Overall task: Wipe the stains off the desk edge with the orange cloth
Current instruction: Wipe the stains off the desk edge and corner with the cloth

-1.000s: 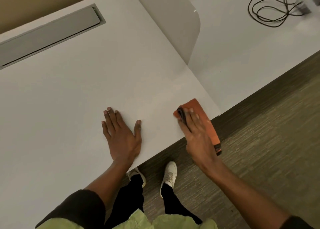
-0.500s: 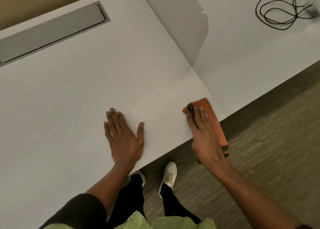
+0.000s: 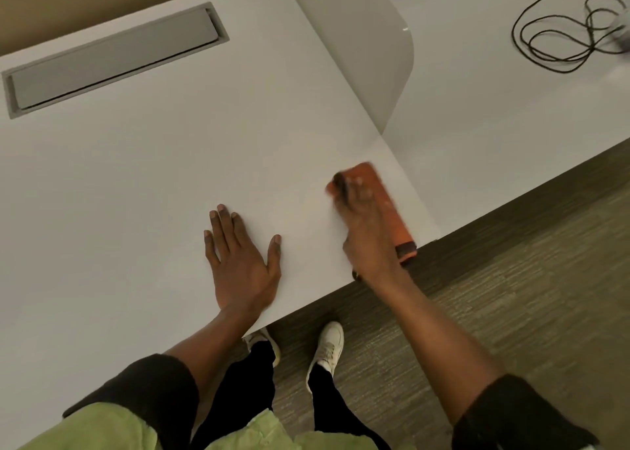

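right hand (image 3: 366, 234) presses flat on the orange cloth (image 3: 388, 204), gripping nothing (long axis points at near desk edge (image 3: 306, 301))

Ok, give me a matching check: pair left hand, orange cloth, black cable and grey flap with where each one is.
1 left hand
2 orange cloth
3 black cable
4 grey flap

A coiled on the neighbouring desk, far right
B set into the desk, far left
C flat on the desk, fingers spread
D under the right hand at the desk edge

Pairs: 1-C, 2-D, 3-A, 4-B
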Demonstrator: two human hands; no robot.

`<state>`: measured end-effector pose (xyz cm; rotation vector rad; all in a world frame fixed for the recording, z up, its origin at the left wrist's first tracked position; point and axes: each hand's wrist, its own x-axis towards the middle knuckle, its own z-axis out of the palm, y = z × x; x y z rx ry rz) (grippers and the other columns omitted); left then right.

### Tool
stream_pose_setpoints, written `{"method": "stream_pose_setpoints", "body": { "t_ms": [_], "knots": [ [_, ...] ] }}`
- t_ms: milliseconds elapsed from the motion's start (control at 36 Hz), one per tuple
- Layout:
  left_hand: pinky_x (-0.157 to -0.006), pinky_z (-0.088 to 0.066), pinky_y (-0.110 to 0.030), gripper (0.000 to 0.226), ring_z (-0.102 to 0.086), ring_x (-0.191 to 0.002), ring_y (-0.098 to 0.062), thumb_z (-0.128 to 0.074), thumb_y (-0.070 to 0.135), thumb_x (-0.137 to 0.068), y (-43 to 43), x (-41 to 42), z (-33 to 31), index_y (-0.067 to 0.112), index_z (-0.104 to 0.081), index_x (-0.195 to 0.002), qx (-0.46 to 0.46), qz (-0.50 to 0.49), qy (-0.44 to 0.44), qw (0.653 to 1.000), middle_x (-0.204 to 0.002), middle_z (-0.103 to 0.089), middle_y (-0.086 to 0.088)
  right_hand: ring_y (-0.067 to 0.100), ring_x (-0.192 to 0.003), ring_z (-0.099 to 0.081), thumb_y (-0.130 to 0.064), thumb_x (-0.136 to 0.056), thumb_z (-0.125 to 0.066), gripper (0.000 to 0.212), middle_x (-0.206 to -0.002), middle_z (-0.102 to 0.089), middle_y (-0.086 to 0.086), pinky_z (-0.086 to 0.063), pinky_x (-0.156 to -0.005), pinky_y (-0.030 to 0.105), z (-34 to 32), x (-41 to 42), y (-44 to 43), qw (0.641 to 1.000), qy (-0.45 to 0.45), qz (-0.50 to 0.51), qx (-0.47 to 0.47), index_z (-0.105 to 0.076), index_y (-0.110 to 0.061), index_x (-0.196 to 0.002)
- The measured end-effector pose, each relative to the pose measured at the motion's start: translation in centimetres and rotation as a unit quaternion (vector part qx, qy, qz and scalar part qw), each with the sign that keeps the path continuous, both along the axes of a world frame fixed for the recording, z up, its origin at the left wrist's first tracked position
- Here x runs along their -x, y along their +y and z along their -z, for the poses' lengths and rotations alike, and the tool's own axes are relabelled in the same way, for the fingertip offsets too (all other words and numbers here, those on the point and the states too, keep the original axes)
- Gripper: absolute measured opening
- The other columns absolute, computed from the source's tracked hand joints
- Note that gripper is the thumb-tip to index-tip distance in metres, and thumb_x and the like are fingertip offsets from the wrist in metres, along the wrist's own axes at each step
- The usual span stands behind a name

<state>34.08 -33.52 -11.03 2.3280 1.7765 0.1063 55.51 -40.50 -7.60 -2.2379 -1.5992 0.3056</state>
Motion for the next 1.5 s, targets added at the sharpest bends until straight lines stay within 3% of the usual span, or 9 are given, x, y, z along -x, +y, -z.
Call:
{"method": "stream_pose_setpoints", "body": {
  "t_ms": [167,472,583,722,861,1000,1194,1306,1500],
  "knots": [
    [-0.140,0.000,-0.051,0.098,0.016,-0.172,-0.023,-0.020,0.075,-0.110,0.1,0.0,-0.1,0.002,-0.011,-0.175,0.001,0.001,-0.003,1.000,-0.186,0.007,-0.011,0.034,-0.161,-0.027,0.020,-0.082,-0.046,0.080,-0.169,-0.036,0.014,-0.032,-0.128,0.055,1.5,3.8,-7.7,0.988,-0.002,-0.154,-0.019,-0.050,-0.014,-0.155],
    [-0.140,0.001,-0.050,0.095,0.015,-0.173,-0.024,-0.025,0.070,-0.112,-0.1,0.2,-0.6,0.000,-0.010,-0.175,0.004,0.000,-0.002,1.000,-0.186,0.007,-0.013,0.031,-0.165,-0.014,0.019,-0.096,-0.049,0.078,-0.174,-0.024,0.013,-0.014,-0.135,0.049,0.1,-4.4,-1.3,0.997,0.011,0.075,-0.007,-0.035,-0.016,-0.164],
    [-0.140,0.001,-0.050,0.095,0.014,-0.173,-0.025,-0.029,0.069,-0.112,0.1,0.0,-0.7,0.000,-0.011,-0.175,0.003,0.001,-0.005,1.000,-0.186,0.006,-0.013,0.028,-0.165,-0.012,0.018,-0.096,-0.034,0.076,-0.174,-0.022,0.015,-0.019,-0.134,0.052,1.1,1.1,-3.3,0.999,0.015,-0.018,-0.042,-0.034,-0.016,-0.164],
    [-0.140,-0.001,-0.051,0.095,0.013,-0.173,-0.025,-0.025,0.071,-0.111,0.1,0.1,-0.5,0.001,-0.011,-0.175,0.001,0.000,-0.007,1.000,-0.186,0.006,-0.013,0.032,-0.164,-0.019,0.025,-0.077,-0.051,0.093,-0.172,-0.030,0.016,-0.027,-0.131,0.054,2.0,3.7,-8.4,0.993,-0.019,-0.116,-0.029,-0.043,-0.016,-0.160],
    [-0.140,-0.001,-0.052,0.097,0.014,-0.173,-0.025,-0.024,0.072,-0.110,0.0,0.2,-0.3,0.000,-0.013,-0.174,0.000,0.001,-0.009,1.000,-0.186,0.005,-0.014,0.025,-0.163,-0.023,0.010,-0.092,-0.065,0.073,-0.170,-0.037,0.007,-0.031,-0.130,0.048,0.4,-3.8,-5.8,1.000,-0.027,0.008,-0.005,-0.052,-0.024,-0.155],
    [-0.140,0.000,-0.052,0.095,0.015,-0.173,-0.025,-0.028,0.070,-0.111,0.0,0.3,-0.4,0.000,-0.012,-0.174,0.002,-0.001,-0.011,1.000,-0.186,0.006,-0.014,0.034,-0.163,-0.020,0.020,-0.094,-0.048,0.075,-0.171,-0.031,0.016,-0.016,-0.134,0.051,0.1,-5.6,-2.6,0.996,0.006,0.084,-0.002,-0.045,-0.017,-0.159],
    [-0.140,0.000,-0.052,0.097,0.016,-0.172,-0.024,-0.025,0.072,-0.111,0.2,0.1,-0.4,0.001,-0.010,-0.175,0.004,-0.001,-0.013,1.000,-0.186,0.007,-0.013,0.029,-0.165,-0.013,0.020,-0.091,-0.037,0.082,-0.174,-0.024,0.014,-0.020,-0.133,0.054,1.5,4.1,-5.9,0.997,0.003,-0.060,-0.039,-0.033,-0.017,-0.165],
    [-0.140,-0.001,-0.052,0.097,0.014,-0.173,-0.025,-0.025,0.072,-0.111,0.1,0.1,-0.1,0.001,-0.011,-0.175,0.001,0.001,-0.013,1.000,-0.186,0.006,-0.013,0.030,-0.162,-0.027,0.022,-0.083,-0.056,0.085,-0.170,-0.035,0.012,-0.030,-0.130,0.052,1.3,3.7,-8.4,0.986,-0.036,-0.159,-0.033,-0.048,-0.018,-0.157],
    [-0.140,0.000,-0.051,0.096,0.015,-0.173,-0.025,-0.028,0.070,-0.112,0.0,0.4,-0.3,0.000,-0.011,-0.175,0.006,0.002,-0.008,1.000,-0.186,0.006,-0.013,0.035,-0.159,-0.032,0.017,-0.089,-0.054,0.068,-0.165,-0.045,0.013,-0.036,-0.125,0.057,0.0,-5.9,-5.8,0.996,-0.025,0.074,-0.038,-0.058,-0.013,-0.151]
  ]
}}
